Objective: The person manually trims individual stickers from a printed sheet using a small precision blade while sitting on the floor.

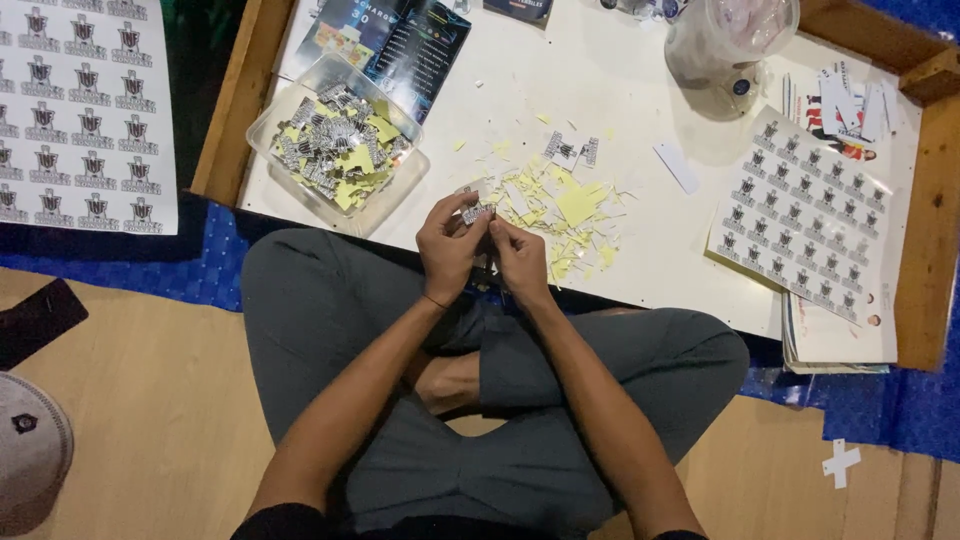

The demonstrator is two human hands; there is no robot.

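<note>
Seated cross-legged, a person pinches a small sticker (477, 212) between both hands, left hand (449, 243) and right hand (519, 256) together at the surface (640, 110) edge; tray (335, 148) at ten o'clock; the sticker looks light, flimsy, best held by its edges

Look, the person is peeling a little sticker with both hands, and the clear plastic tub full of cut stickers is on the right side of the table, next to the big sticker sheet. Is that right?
Not quite. The clear plastic tub sits on the left side of the table, far from the big sticker sheet, which lies on the right. The head view shows it. The rest holds: the left hand and right hand hold a little sticker between them.
</note>
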